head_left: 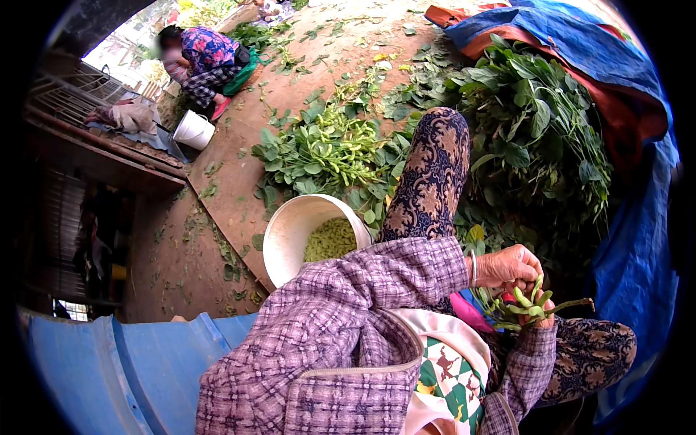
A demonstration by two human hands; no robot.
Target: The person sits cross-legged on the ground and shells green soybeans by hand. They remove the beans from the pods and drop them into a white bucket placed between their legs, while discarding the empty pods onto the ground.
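Note:
My right hand [545,313] is closed round a plant stalk [575,304] that bears several plump green bean pods [535,310]. Leaves on the same sprig hang toward my lap. From the left, my left hand [511,266], with a pale bangle at the wrist, reaches over to it. Its thumb and fingers are pinched together at the upper pod, and the fingertips are partly hidden. To the left of my raised knee, a white bucket [279,243] lies tilted toward me with green beans [330,239] inside.
A big heap of leafy bean plants [533,123] rests by a blue and orange tarp [638,80] on the right. More pod-bearing plants [326,148] lie ahead on brown ground. Far left, another person [210,58] sits near a white bucket [194,130]. Blue corrugated sheeting [145,370] is at lower left.

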